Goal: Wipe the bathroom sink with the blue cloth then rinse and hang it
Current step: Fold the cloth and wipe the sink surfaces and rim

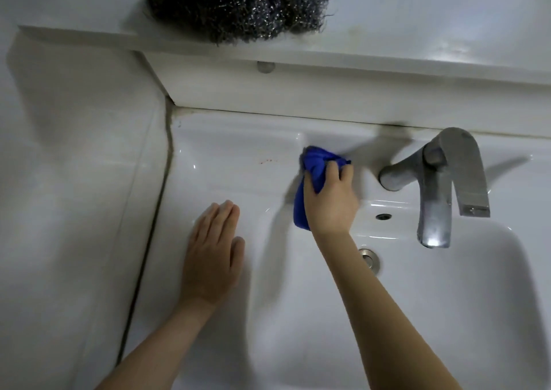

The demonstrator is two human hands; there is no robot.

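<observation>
Your sink [226, 157] has a smooth white glaze, glossy enough to show bright highlights. The blue cloth [313, 166] that your right hand [331, 202] grips is soft, matt fabric, crumpled into folds. The tap [438, 181] is metal with a dull, spotted finish, and the drain ring [371, 260] is metal too. On the smooth white shelf [387, 32] lies a scourer [235, 5] of coarse, glinting metal wire. The wall tiles [74, 151] look smooth, with a faint sheen.
</observation>
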